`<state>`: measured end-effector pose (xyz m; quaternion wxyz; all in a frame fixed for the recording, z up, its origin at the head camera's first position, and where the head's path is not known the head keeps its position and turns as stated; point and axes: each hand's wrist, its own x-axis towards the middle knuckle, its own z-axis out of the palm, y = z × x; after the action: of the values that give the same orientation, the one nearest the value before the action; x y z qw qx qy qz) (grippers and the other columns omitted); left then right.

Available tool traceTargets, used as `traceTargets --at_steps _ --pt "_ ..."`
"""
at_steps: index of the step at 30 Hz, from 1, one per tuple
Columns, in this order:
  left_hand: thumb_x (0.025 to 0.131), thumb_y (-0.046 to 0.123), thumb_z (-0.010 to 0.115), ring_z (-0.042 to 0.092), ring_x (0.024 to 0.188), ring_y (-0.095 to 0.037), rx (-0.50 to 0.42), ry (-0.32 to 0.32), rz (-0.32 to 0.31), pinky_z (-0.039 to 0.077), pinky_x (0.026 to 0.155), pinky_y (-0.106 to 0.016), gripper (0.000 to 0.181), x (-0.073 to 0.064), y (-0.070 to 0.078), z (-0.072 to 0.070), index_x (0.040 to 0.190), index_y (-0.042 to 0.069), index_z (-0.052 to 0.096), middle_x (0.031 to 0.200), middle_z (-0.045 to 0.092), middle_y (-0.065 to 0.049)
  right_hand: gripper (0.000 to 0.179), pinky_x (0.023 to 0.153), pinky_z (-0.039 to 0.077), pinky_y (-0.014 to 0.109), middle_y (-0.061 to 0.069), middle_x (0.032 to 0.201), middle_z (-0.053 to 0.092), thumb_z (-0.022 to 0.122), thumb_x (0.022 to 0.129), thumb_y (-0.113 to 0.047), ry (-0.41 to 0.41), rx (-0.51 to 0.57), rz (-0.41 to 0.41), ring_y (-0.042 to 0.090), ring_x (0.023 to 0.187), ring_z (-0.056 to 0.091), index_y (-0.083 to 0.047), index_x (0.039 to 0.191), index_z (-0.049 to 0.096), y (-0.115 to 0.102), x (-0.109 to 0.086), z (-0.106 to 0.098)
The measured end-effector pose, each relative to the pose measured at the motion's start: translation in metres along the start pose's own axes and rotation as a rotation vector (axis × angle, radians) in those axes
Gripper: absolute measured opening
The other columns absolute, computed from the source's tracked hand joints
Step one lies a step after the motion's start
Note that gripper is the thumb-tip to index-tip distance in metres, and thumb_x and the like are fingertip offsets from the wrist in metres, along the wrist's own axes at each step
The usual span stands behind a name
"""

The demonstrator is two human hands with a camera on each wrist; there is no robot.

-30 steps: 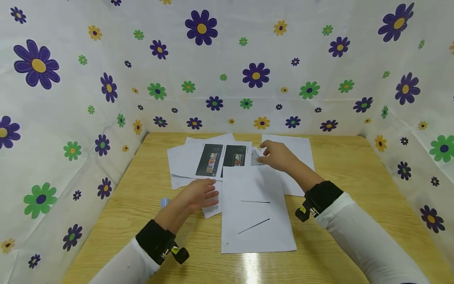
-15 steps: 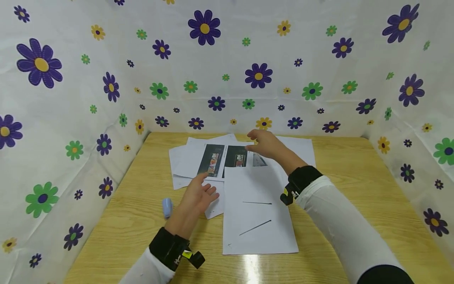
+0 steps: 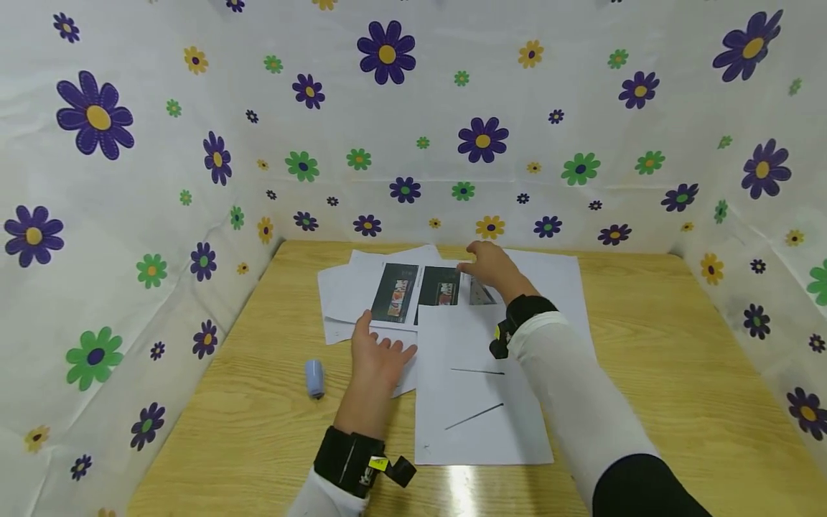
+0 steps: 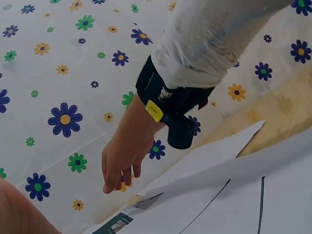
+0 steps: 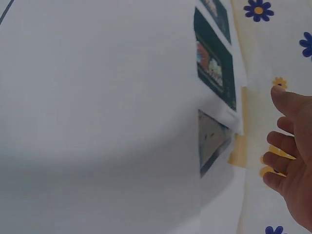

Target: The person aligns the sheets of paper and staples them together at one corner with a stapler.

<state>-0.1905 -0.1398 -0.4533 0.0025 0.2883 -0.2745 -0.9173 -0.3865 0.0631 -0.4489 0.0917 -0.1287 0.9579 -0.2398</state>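
"Paper (image 3: 452, 337) lies in an overlapping spread on the wooden desk (image 3: 659, 345), doesn't it?"

"It does; the front sheet (image 3: 478, 393) lies foremost and bears two thin dark strokes (image 3: 474, 416), though whether they are drawn or loose pieces is hard to tell"

"What lies behind it?"

"Printed pages (image 3: 439, 286) with dark green panels, partly covered by the front sheet, and a white sheet (image 3: 562, 287) reaching out to the right"

"Where is the left hand (image 3: 377, 359)?"

"Over the left side of the paper, its grip slack: fingers apart, nothing between them; whether it touches the paper cannot be told"

"And the right hand (image 3: 494, 267)?"

"Above the far part of the paper, near a grey patch (image 3: 481, 293); the left wrist view shows it hanging clear of the paper, and the right wrist view shows its fingers apart, the grip holding nothing"

"Anything off to the side?"

"A small blue cylinder (image 3: 314, 377) on the desk, left of the left hand; flowered cloth (image 3: 426, 93) rises behind the desk, and a black band (image 3: 352, 459) circles the left wrist"
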Motion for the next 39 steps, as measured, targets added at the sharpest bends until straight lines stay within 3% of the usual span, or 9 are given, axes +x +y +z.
traceTargets --at_steps 4,9,16,20,27,35,39 --pt "0.104 0.051 0.045 -0.01 0.158 -0.033 -0.06 -0.01 -0.005 0.011 0.124 -0.062 0.092 0.002 -0.006 0.007 0.162 0.021 -0.018 0.17 -0.021 -0.009 0.062 0.117 0.036 0.052 0.017 0.154 0.047 0.064 0.101 -0.04 0.004 -0.062 -0.001 0.036 0.144 0.043 -0.006 0.15 0.047 0.008 0.007 0.013" --pt "0.104 0.05 0.044 -0.013 0.158 -0.031 -0.117 0.008 -0.002 0.009 0.123 -0.066 0.088 0.002 -0.005 0.011 0.163 0.025 -0.016 0.171 -0.021 -0.006 0.068 0.12 0.032 0.05 0.017 0.158 0.044 0.059 0.103 -0.047 0.005 -0.135 -0.065 0.036 0.147 0.039 -0.005 0.154 0.042 0.002 0.015 0.028" --pt "0.105 0.044 0.045 -0.018 0.157 -0.029 -0.113 -0.001 0.018 0.008 0.122 -0.066 0.082 0.003 0.0 0.013 0.164 0.027 -0.009 0.169 -0.024 -0.005 0.074 0.123 0.029 0.045 0.015 0.161 0.04 0.052 0.104 -0.052 -0.026 -0.191 -0.126 0.033 0.15 0.035 -0.005 0.158 0.034 -0.011 0.023 0.042" --pt "0.105 0.042 0.047 -0.016 0.158 -0.029 -0.116 0.009 0.022 0.008 0.123 -0.066 0.081 0.004 -0.007 0.019 0.165 0.024 -0.005 0.17 -0.023 -0.006 0.074 0.124 0.027 0.045 0.015 0.163 0.036 0.05 0.105 -0.052 -0.039 -0.207 -0.13 0.033 0.152 0.032 -0.005 0.16 0.031 -0.012 0.022 0.042" --pt "0.105 0.039 0.047 -0.021 0.156 -0.03 -0.126 0.015 0.037 0.001 0.125 -0.059 0.085 0.008 -0.016 0.025 0.164 0.018 -0.01 0.169 -0.026 -0.01 0.074 0.125 0.024 0.044 0.015 0.165 0.032 0.047 0.106 -0.051 -0.061 -0.225 -0.126 0.033 0.153 0.029 -0.005 0.161 0.028 -0.014 0.023 0.044" --pt "0.105 0.037 0.046 -0.021 0.156 -0.031 -0.134 0.022 0.053 -0.002 0.125 -0.058 0.086 0.011 -0.015 0.026 0.164 0.017 -0.013 0.168 -0.027 -0.011 0.077 0.127 0.016 0.047 0.017 0.165 0.032 0.045 0.107 -0.053 -0.101 -0.252 -0.115 0.033 0.155 0.025 -0.002 0.161 0.026 -0.014 0.028 0.057" --pt "0.105 0.033 0.046 -0.021 0.156 -0.031 -0.13 0.019 0.065 -0.001 0.125 -0.06 0.084 0.012 -0.013 0.025 0.164 0.019 -0.012 0.169 -0.025 -0.011 0.077 0.126 0.018 0.047 0.018 0.164 0.033 0.045 0.107 -0.053 -0.106 -0.228 -0.111 0.033 0.154 0.026 -0.002 0.161 0.025 -0.017 0.029 0.063"
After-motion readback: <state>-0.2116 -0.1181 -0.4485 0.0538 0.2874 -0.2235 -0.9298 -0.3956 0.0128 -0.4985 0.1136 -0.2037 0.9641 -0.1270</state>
